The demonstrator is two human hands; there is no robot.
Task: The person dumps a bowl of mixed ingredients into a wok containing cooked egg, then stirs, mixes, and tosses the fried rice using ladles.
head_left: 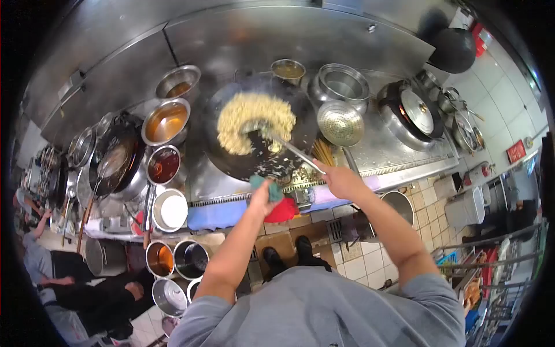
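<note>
A large dark wok [214,156] stands on the range in front of me, with a heap of small pale-yellow food pieces [234,113] in it. My right hand [342,179] is wrapped round the long handle of a metal ladle [298,152]. The ladle's head rests among the food, partly blurred. At the wok's near rim, my left hand [263,199] is closed on a green cloth [267,186]. Whether it also grips a wok handle under the cloth is hidden. White bits lie on the wok's bare near side.
Right of the wok are a perforated strainer [340,122], a bamboo brush [324,153] and a metal pot [344,81]. Bowls of amber liquid [166,121] and dark red sauce [163,166] stand left. Another wok [115,156] is farther left, near other people [37,254].
</note>
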